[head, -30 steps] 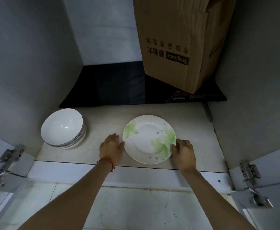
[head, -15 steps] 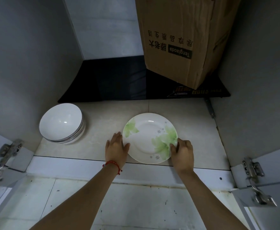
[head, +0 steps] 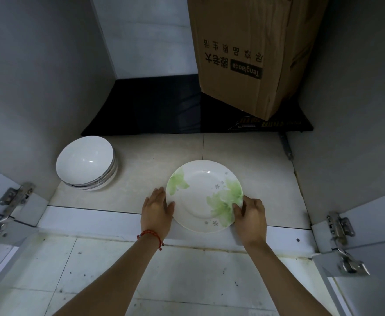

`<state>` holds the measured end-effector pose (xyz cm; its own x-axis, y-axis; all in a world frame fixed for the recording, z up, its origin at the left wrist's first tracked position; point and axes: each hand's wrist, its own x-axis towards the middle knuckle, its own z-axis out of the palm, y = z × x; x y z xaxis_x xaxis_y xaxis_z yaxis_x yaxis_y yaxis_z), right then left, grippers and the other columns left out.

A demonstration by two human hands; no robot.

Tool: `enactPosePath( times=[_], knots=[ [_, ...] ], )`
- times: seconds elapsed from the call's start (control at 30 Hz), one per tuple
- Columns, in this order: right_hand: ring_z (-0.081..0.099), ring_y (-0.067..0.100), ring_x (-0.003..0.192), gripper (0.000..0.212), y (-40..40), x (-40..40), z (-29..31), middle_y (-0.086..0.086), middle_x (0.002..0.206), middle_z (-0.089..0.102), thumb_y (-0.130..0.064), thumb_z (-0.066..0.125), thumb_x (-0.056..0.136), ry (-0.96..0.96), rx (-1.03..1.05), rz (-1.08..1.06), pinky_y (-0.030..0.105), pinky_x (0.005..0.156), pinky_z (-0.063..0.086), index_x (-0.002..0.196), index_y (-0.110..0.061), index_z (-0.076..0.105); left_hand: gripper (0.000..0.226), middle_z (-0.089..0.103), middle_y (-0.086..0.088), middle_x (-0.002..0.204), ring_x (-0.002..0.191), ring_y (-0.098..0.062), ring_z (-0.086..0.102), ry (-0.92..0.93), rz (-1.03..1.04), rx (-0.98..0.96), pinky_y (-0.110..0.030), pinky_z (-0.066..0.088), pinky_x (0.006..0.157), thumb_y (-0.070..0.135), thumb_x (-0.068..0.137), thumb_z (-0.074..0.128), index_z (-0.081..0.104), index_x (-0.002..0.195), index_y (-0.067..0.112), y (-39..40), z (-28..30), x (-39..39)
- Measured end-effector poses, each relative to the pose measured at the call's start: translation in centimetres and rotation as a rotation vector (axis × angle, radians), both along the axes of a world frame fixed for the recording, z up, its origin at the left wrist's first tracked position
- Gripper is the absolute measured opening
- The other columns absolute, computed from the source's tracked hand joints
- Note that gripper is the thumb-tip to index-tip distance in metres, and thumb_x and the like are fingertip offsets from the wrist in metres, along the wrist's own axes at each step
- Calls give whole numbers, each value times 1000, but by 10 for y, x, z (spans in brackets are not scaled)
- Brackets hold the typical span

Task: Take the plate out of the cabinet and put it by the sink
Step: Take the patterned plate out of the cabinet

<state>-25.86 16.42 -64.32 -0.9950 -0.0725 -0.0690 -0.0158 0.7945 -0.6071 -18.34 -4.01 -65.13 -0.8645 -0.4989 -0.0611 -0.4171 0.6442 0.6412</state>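
A white plate with green flower prints is at the front of the open cabinet's tiled floor, its near rim over the front ledge. My left hand grips its left rim, thumb on top. My right hand grips its right rim, thumb over the edge. A red string bracelet is on my left wrist. No sink is in view.
A stack of white bowls stands left of the plate by the cabinet wall. A brown cardboard box leans at the back right on a black flat panel. Open door hinges flank the opening. Tiled room floor lies below.
Both hands have closed on the plate's rim, and the plate has come toward me, now reaching over the front ledge.
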Motion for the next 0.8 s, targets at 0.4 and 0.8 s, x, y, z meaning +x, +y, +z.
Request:
enactPosePath(
  times=[0.4, 0.8],
  knots=[
    [49, 31, 103, 26, -7, -13, -3, 18, 106, 54, -20, 50, 89, 41, -23, -45, 34, 78, 45, 109, -7, 60, 40, 35, -12, 147, 140, -24, 21, -15, -18, -34, -44, 10, 117, 20, 94, 42, 42, 132, 8, -9, -2, -15],
    [55, 37, 93, 24, -16, -12, 1, 21, 111, 51, -16, 48, 90, 18, -11, -108, 35, 76, 45, 106, -1, 59, 35, 56, -17, 129, 125, -34, 46, 96, 109, 126, -47, 35, 108, 0, 87, 47, 54, 121, 2, 5, 11, -16]
  ],
)
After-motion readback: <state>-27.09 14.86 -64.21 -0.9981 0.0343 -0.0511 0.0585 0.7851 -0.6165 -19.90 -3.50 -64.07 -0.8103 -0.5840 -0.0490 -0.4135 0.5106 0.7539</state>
